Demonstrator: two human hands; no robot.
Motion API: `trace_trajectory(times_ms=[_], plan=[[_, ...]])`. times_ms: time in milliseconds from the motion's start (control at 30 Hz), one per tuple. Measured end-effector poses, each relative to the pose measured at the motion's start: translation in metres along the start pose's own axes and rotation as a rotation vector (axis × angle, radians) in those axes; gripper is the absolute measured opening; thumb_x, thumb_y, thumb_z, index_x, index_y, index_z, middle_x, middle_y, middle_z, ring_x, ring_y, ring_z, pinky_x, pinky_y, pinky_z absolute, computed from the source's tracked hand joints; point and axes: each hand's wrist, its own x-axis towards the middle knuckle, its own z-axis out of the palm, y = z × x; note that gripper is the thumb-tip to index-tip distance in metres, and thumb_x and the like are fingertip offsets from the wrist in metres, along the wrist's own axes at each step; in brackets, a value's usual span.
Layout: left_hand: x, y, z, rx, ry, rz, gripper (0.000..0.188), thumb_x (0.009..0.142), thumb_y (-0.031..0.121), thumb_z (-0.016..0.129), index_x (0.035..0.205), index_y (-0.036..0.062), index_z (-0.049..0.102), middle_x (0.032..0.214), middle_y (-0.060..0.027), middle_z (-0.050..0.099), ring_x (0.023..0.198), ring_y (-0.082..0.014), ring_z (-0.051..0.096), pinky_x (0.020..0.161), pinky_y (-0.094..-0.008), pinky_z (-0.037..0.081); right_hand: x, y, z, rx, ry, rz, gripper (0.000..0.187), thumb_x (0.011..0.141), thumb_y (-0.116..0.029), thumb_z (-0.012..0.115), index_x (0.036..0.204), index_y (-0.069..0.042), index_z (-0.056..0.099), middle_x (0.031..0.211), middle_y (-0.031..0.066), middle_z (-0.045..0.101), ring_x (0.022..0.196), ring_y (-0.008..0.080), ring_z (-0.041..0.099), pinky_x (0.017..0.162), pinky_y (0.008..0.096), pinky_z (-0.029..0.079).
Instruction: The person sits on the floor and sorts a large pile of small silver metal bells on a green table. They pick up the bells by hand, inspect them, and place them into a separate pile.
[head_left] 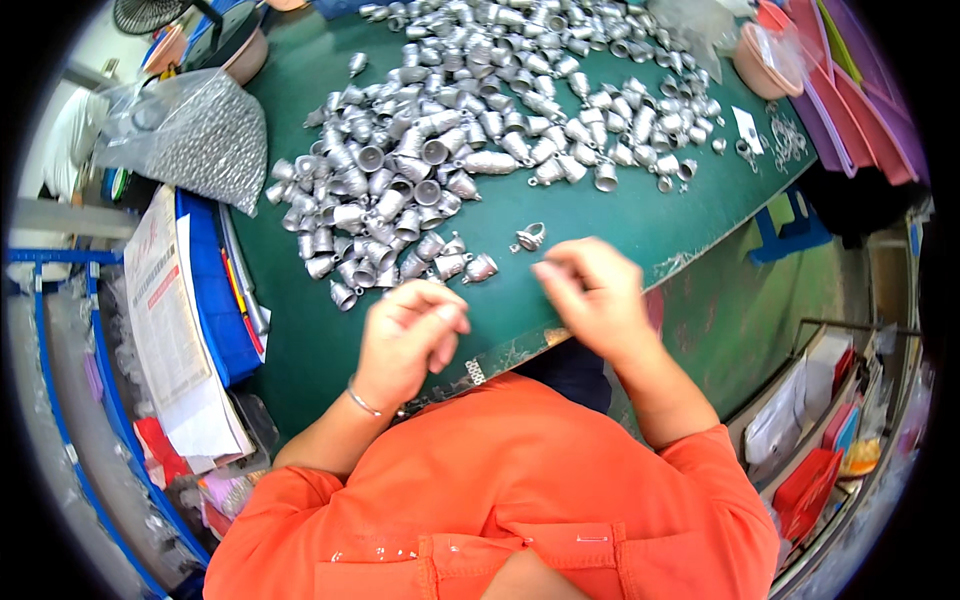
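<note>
A large heap of silver bell-shaped metal pieces [400, 190], many with a small loop at the end, is spread over the green table [660, 220]. My left hand [410, 335] is at the near edge of the heap, fingers curled with the thumb against them. Anything inside it is hidden. To its right, my right hand [598, 295] is over the table edge, thumb and forefinger drawn close together, slightly blurred; I cannot make out what is between them. Just beyond its fingertips lies a small silver ring-shaped piece [530, 237]. A single bell-shaped piece [480, 268] rests between the hands.
A clear bag of small silver parts [210, 135] stands at the left, behind a blue tray [215, 300] with papers [165, 330]. At the far right are a pink tub [765, 65], stacked plastic bins [850, 100] and loose wire parts [788, 138]. A blue stool [790, 235] stands below.
</note>
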Motion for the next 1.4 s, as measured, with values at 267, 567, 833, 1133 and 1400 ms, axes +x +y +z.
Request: trace_trajectory(times_ms=[267, 567, 833, 1133, 1400], plan=[[-0.002, -0.027, 0.004, 0.023, -0.370, -0.373, 0.012, 0.090, 0.014, 0.054, 0.086, 0.0026, 0.056, 0.078, -0.0057, 0.060, 0.053, -0.0057, 0.051, 0.044, -0.0185, 0.040, 0.011, -0.005, 0.064, -0.324, -0.025, -0.307, 0.022, 0.072, -0.022, 0.071, 0.073, -0.005, 0.056, 0.077, 0.0069, 0.057, 0.070, 0.0248, 0.057, 0.058, 0.0344, 0.046], [-0.008, -0.043, -0.001, -0.484, -0.312, -0.418, 0.022, 0.094, 0.020, 0.044, 0.089, 0.0015, 0.054, 0.077, -0.0111, 0.058, 0.049, -0.0135, 0.050, 0.040, -0.0218, 0.038, -0.009, -0.006, 0.052, 0.623, -0.006, -0.021, 0.042, 0.071, 0.011, 0.064, 0.106, -0.002, 0.045, 0.104, 0.0116, 0.055, 0.092, 0.0152, 0.055, 0.082, 0.0289, 0.045], [-0.008, -0.045, -0.004, -0.856, -0.300, -0.551, 0.035, 0.095, 0.035, 0.036, 0.098, 0.0049, 0.055, 0.084, -0.0092, 0.061, 0.069, -0.0158, 0.061, 0.041, -0.0204, 0.040, 0.003, -0.028, 0.031, 0.658, -0.525, -0.283, 0.043, 0.062, 0.012, 0.032, 0.093, 0.005, 0.060, 0.102, 0.0187, 0.062, 0.102, 0.0328, 0.058, 0.094, 0.0416, 0.041], [-0.011, -0.049, -0.004, -0.780, -0.349, -0.531, 0.014, 0.092, 0.016, 0.046, 0.090, 0.0048, 0.054, 0.079, -0.0066, 0.055, 0.058, -0.0115, 0.047, 0.041, -0.0204, 0.033, 0.034, -0.009, 0.067, -0.164, -0.311, -0.365, 0.027, 0.067, -0.003, 0.070, 0.093, -0.004, 0.062, 0.091, 0.0085, 0.054, 0.084, 0.0244, 0.052, 0.071, 0.0321, 0.044], [-0.013, -0.054, -0.003, -0.774, -0.330, -0.508, 0.012, 0.092, 0.015, 0.047, 0.091, 0.0054, 0.055, 0.080, -0.0067, 0.056, 0.059, -0.0119, 0.049, 0.041, -0.0211, 0.035, 0.013, -0.006, 0.053, 0.773, -0.381, 0.028, 0.027, 0.079, -0.006, 0.064, 0.105, 0.003, 0.059, 0.096, 0.0072, 0.055, 0.083, 0.0135, 0.053, 0.073, 0.0268, 0.045]])
